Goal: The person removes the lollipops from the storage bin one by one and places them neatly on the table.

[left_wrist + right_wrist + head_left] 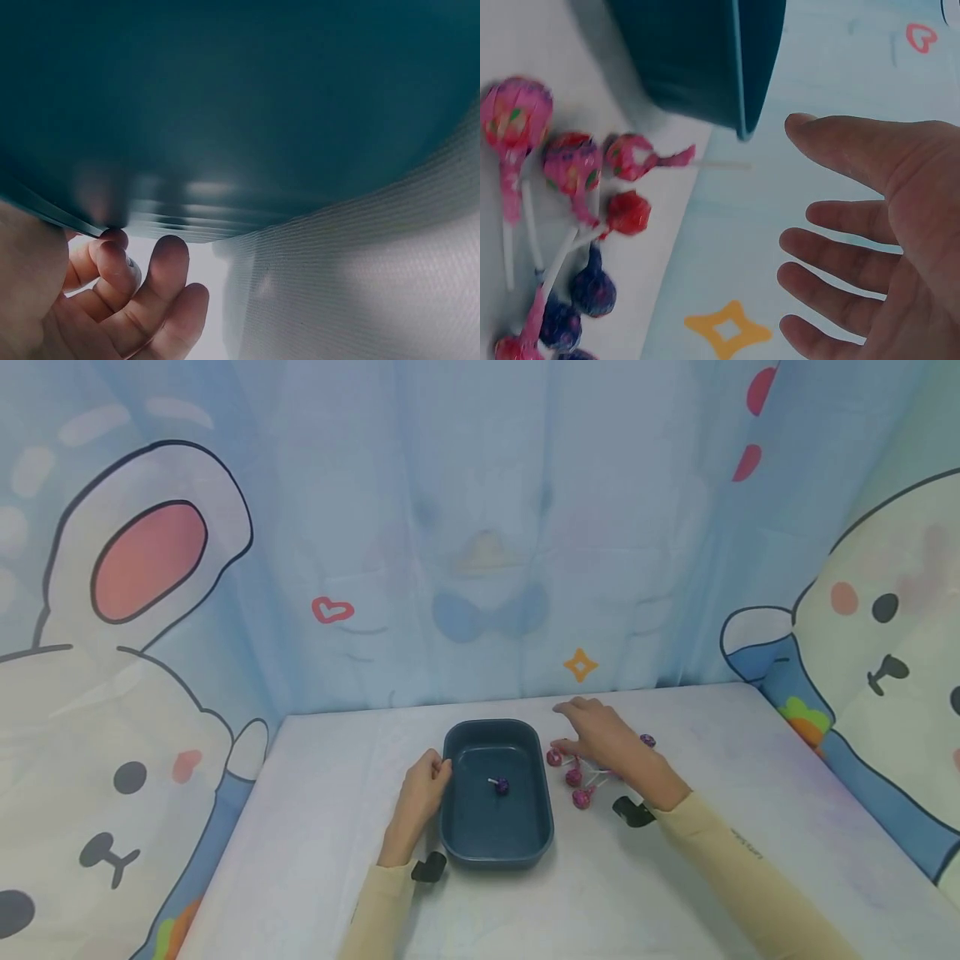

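A deep blue-green rectangular box (495, 839) stands on the table, with one purple-wrapped lollipop (502, 787) on its floor. My left hand (423, 789) pinches the box's left rim between thumb and curled index finger; the left wrist view shows the other fingers below the rim, beside the wall. To the right of the box lies a loose group of lollipops, among them a pink one (582, 798), a red one (628, 212) and a dark blue one (594, 291). Over this group hovers my right hand (603, 739), fingers spread and holding nothing; it partly hides them in the head view.
One purple lollipop (647, 741) lies past the right wrist, apart from the others. A white cloth covers the table (330, 860). Behind it hangs a light blue printed curtain (480, 485), with cartoon figures on both sides.
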Tool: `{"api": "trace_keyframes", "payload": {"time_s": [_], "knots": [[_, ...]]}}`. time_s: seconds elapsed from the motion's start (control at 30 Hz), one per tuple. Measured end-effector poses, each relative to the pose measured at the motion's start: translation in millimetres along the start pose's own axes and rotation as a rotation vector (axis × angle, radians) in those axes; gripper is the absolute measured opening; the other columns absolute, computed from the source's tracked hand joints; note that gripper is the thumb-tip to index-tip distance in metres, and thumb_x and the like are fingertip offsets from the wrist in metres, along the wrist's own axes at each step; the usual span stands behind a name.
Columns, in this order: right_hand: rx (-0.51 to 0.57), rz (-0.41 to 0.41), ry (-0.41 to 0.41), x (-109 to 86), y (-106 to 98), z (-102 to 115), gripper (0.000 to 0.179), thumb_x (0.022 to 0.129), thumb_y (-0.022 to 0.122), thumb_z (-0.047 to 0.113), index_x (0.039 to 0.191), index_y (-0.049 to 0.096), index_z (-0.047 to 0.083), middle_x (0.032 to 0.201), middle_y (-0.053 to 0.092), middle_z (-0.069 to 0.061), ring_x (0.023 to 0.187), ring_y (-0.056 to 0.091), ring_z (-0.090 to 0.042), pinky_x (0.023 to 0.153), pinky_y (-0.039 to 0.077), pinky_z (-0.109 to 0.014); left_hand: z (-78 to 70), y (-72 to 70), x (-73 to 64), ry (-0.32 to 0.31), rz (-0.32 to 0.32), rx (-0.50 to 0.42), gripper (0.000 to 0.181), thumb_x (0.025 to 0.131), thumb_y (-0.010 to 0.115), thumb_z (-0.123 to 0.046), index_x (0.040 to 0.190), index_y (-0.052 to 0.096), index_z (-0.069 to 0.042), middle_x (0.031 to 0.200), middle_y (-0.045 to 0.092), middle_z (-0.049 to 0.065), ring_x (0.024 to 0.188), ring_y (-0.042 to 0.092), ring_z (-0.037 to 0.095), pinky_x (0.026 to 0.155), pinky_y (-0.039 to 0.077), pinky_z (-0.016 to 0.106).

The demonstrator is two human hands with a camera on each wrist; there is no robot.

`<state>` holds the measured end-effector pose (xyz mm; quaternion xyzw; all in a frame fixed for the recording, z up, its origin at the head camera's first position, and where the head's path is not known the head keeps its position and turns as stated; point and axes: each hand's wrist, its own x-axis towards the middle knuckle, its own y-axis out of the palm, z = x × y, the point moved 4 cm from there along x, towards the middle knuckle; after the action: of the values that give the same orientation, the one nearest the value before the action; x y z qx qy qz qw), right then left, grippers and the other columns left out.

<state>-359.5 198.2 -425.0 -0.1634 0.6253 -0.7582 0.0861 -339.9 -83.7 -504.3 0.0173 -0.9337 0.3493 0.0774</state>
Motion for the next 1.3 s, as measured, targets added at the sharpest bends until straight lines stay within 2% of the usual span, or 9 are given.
{"api": "trace_keyframes", "payload": {"time_s": [0.4,0.77,1.0,1.3], "knots": [[-0.041,0.000,-0.136,-0.4,9,41,0.061,0.078,0.069,0.041,0.126,0.051,0.008,0.120,0.057,-0.012,0.110,0.052,-0.031,0.089,0.042,-0.049,1.5,2.1,1.1,-0.012,-0.008,0.007,0.023,0.094,0.048,-0.030,0.077,0.046,-0.013,0.061,0.044,-0.002,0.053,0.042,0.011,0.048,0.035,0.024],[-0.120,0.105,-0.255,3.4,32,77,0.053,0.078,0.070,0.036,0.122,0.054,0.011,0.114,0.057,-0.008,0.107,0.052,-0.028,0.089,0.041,-0.048,-2.4,0.0,-0.6,0.001,-0.024,0.017,0.022,0.094,0.048,-0.028,0.078,0.046,-0.012,0.061,0.044,-0.002,0.053,0.041,0.010,0.047,0.034,0.023],[-0.161,0.162,-0.271,7.2,48,90,0.049,0.077,0.072,0.036,0.117,0.058,0.011,0.109,0.060,-0.007,0.101,0.054,-0.025,0.088,0.042,-0.046,-0.6,0.9,0.2,-0.010,-0.015,0.018,0.023,0.094,0.048,-0.030,0.078,0.047,-0.014,0.062,0.045,-0.002,0.053,0.042,0.010,0.047,0.035,0.023],[-0.185,0.229,-0.234,12.6,60,97,0.042,0.077,0.073,0.034,0.111,0.063,0.013,0.102,0.062,-0.005,0.094,0.055,-0.022,0.083,0.043,-0.043,-0.4,0.0,0.3,-0.004,-0.017,0.012,0.023,0.094,0.048,-0.030,0.078,0.046,-0.014,0.062,0.044,-0.002,0.053,0.042,0.010,0.048,0.035,0.024]]}}
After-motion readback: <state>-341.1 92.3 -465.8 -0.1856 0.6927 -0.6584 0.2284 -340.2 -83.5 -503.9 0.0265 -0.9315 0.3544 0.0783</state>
